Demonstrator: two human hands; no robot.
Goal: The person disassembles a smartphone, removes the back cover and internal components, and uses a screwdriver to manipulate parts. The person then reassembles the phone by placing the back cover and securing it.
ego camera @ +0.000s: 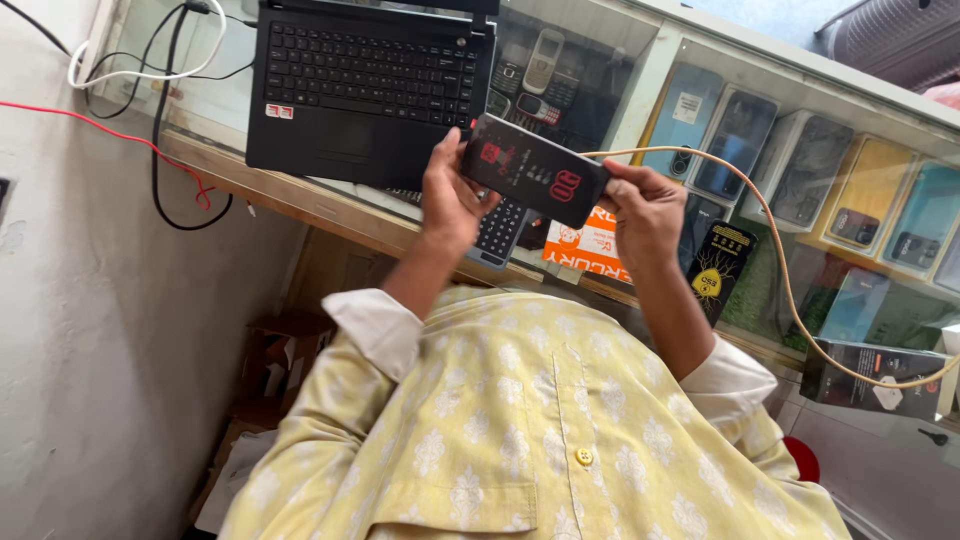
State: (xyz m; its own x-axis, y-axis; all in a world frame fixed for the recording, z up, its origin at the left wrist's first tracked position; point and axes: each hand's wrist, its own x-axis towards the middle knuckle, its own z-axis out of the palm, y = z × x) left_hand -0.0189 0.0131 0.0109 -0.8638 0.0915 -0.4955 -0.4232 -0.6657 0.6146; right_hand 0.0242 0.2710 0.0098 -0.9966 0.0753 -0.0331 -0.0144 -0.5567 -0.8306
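Note:
Both my hands hold a black phone [533, 168] with red markings level above the glass counter. My left hand [450, 195] grips its left end, fingers wrapped round the edge. My right hand [645, 210] pinches its right end, where a beige cable [775, 250] is plugged in. The cable arcs right and down toward a dark box [870, 375]. A grey keypad device [500, 232] lies on the counter just under the phone.
A black laptop [365, 85] lies open on the glass counter [300, 195] ahead. Under the glass are several phones and phone boxes [800, 165]. White, black and red cables [150, 70] hang at the left by a wall. Cardboard boxes [270, 370] sit on the floor.

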